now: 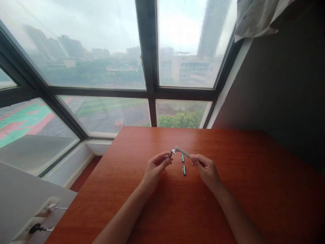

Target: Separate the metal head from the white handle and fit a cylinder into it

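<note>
My left grip (pixel 154 169) is closed in a pinch on a small shiny bit (pixel 174 151), dark at the end by my fingers. My right grip (pixel 207 169) pinches the near end of a thin pale stick (pixel 182 152), and the stick tilts up to the left. The shiny bit and the stick meet up between my two grips, over the red-brown bench (pixel 241 159). I cannot tell if they are joined. Two little green and dark pieces, a far one (pixel 182 158) and a near one (pixel 184 170), lie on the bench between my grips, one behind the other and just apart. Past the bench is a big window (pixel 101 51), with a green tree (pixel 180 120) outside.
</note>
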A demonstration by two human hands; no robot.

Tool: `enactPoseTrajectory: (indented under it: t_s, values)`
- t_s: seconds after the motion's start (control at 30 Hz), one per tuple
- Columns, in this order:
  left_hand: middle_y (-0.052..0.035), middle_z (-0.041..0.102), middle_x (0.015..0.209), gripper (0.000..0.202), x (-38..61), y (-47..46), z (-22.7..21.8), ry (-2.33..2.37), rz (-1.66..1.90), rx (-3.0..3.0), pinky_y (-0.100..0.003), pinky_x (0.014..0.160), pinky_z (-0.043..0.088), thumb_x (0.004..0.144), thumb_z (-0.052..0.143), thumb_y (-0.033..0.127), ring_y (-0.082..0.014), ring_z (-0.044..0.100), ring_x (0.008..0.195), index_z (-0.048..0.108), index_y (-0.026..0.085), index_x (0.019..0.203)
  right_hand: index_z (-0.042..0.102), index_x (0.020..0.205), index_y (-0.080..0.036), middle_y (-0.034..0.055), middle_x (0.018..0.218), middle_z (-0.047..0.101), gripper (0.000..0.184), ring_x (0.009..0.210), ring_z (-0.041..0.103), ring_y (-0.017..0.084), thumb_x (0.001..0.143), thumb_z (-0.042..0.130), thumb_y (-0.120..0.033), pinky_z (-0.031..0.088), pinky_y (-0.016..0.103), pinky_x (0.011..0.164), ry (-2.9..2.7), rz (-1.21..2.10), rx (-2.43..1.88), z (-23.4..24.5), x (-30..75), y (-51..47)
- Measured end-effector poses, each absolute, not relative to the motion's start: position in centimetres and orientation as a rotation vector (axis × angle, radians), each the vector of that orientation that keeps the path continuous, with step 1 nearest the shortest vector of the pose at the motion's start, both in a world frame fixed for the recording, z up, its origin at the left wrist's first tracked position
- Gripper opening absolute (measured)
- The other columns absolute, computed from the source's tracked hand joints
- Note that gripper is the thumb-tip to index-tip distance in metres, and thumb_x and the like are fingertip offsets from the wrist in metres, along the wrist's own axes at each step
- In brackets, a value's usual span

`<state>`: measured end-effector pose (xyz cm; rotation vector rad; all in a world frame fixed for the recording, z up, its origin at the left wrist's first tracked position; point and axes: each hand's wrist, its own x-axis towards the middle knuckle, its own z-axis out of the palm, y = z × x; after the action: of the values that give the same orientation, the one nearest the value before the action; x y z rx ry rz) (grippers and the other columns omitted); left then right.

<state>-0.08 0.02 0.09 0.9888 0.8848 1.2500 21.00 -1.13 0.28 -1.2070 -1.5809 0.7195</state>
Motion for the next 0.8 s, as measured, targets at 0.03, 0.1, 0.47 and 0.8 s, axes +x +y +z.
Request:
enactPoseTrajectory:
  t_s: [0.03, 0.1, 0.47, 0.8]
  values:
    - [-0.0104, 0.072, 0.088, 0.037, -0.1, 0.0, 0.0, 0.886, 1.238, 0.992, -0.028, 0.071, 0.046, 0.069, 0.077, 0.031, -0.0179, 0.063, 0.076, 0.070, 0.016, 0.101, 0.066, 0.078, -0.017, 0.0007, 0.065, 0.053, 0.035, 0.063, 0.049, 0.016, 0.090, 0.047, -0.045, 0.038, 0.025, 0.059, -1.590, 0.724, -1.199, 0.3, 21.0, -1.1]
    - [-0.0104, 0.072, 0.088, 0.037, -0.1, 0.0, 0.0, 0.882, 1.215, 1.002, -0.028, 0.069, 0.046, 0.070, 0.075, 0.032, -0.0169, 0.062, 0.075, 0.069, 0.016, 0.103, 0.065, 0.074, -0.018, 0.0006, 0.065, 0.053, 0.035, 0.063, 0.049, 0.015, 0.090, 0.048, -0.044, 0.038, 0.024, 0.058, -1.602, 0.727, -1.181, 0.4, 20.9, -1.2]
    - [-0.0072, 0.067, 0.079, 0.040, 0.0, -0.1, 0.3, 0.910, 1.161, 0.989, -0.024, 0.061, 0.043, 0.072, 0.073, 0.036, -0.0125, 0.055, 0.064, 0.069, 0.014, 0.106, 0.071, 0.090, -0.019, 0.0057, 0.076, 0.065, 0.030, 0.070, 0.058, 0.019, 0.089, 0.051, -0.042, 0.044, 0.027, 0.064, -1.669, 0.496, -1.223, 0.1, 21.5, -0.9]
    - [-0.0075, 0.066, 0.080, 0.043, -0.1, 0.1, 0.1, 0.894, 1.145, 0.957, -0.023, 0.057, 0.040, 0.071, 0.074, 0.039, -0.0117, 0.053, 0.061, 0.068, 0.015, 0.106, 0.071, 0.091, -0.020, 0.0048, 0.073, 0.065, 0.031, 0.067, 0.059, 0.018, 0.089, 0.051, -0.042, 0.044, 0.027, 0.061, -1.646, 0.479, -1.258, 0.1, 22.0, -0.9]
